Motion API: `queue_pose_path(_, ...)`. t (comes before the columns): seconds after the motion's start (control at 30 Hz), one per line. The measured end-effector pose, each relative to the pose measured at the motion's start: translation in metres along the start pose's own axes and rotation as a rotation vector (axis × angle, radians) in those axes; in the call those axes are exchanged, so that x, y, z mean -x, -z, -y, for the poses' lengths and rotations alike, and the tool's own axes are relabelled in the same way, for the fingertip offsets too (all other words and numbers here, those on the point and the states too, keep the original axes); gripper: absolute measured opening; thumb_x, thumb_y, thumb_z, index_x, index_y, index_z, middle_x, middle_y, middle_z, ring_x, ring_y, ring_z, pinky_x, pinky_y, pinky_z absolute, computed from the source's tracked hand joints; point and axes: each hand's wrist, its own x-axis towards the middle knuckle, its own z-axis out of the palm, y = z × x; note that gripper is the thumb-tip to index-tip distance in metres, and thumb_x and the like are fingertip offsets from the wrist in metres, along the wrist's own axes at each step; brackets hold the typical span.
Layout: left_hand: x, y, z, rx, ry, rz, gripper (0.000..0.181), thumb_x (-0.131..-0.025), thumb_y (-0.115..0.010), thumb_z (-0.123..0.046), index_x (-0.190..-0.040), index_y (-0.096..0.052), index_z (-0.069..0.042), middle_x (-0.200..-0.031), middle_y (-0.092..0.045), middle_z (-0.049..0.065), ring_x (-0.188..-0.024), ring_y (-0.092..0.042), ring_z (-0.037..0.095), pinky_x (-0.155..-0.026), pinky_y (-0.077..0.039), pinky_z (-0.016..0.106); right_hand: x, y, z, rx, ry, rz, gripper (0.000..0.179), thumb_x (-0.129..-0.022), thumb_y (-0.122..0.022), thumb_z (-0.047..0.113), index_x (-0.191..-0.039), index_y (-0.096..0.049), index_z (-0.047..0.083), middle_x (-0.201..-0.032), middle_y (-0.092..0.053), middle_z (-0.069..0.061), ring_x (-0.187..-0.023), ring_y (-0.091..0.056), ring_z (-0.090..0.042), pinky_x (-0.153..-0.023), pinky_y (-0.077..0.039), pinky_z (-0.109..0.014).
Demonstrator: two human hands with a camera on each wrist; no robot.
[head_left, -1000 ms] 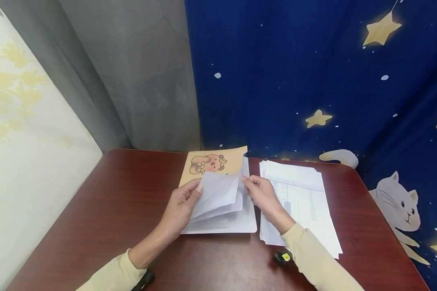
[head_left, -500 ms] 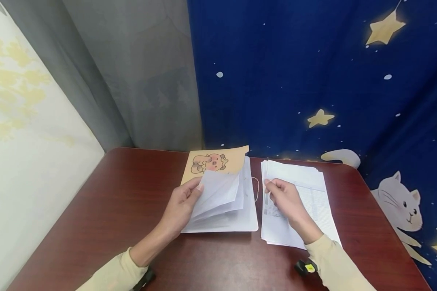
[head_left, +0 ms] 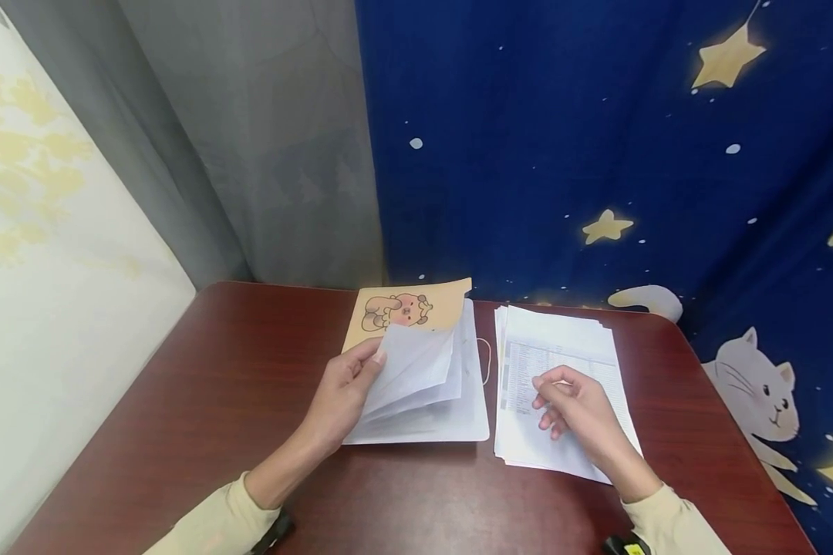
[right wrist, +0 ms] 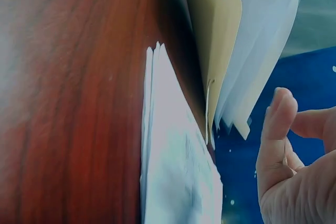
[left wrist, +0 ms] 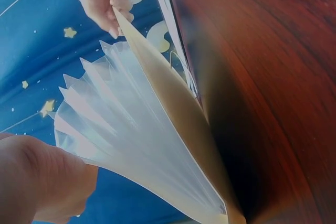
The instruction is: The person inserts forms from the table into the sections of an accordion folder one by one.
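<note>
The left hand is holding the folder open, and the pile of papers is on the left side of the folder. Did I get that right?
Not quite: the pile of papers lies to the right of the folder, as the head view shows. The left hand is holding the folder open.

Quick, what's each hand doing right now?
Left hand: closed, holding the folder by its pages.
Right hand: open, fingers loosely bent, holding nothing, above the paper stack.
</note>
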Motion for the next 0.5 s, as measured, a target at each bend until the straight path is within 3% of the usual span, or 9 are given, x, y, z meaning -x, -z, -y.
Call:
queue_pose_path(0.27,-0.002,-0.001,0.000,-0.001,-0.006,0.006,0.028,-0.101,-0.048,-0.024,-0.127,-0.060,-0.025,-0.121,-0.067,-0.003,-0.106,-0.062,0.014,-0.092,-0.050,0.023,0.007,0.015,-0.010,0.082,-0.067,-0.064,0.051,-0.087,-0.068,0.039,-0.128,-0.057,0.010,-0.106,-0.073,-0.014,-0.063,-0.069,-0.026,-0.050,-0.053,-0.034)
queue_pose_path(0.4,-0.002,-0.001,0.000,-0.009,-0.001,0.005,0.028,-0.101,-0.048,-0.025,-0.127,-0.060,-0.025,-0.121,-0.067,-0.004,-0.107,-0.062,0.013,-0.092,-0.050,0.022,0.007,0.027,-0.014,0.162,-0.114,-0.109,0.057,-0.086,-0.069,0.043,-0.133,-0.053,0.015,-0.121,-0.067,-0.014,-0.074,-0.071,-0.026,-0.053,-0.054,-0.035)
queue_pose_path(0.5,-0.001,0.000,0.000,-0.011,0.011,0.003,0.028,-0.101,-0.048,-0.024,-0.127,-0.059,-0.025,-0.122,-0.067,-0.004,-0.109,-0.060,0.012,-0.094,-0.049,0.021,0.006,0.036,-0.017,0.195,-0.127,-0.125,0.063,-0.086,-0.068,0.046,-0.137,-0.048,0.015,-0.130,-0.059,-0.016,-0.074,-0.069,-0.023,-0.054,-0.054,-0.035)
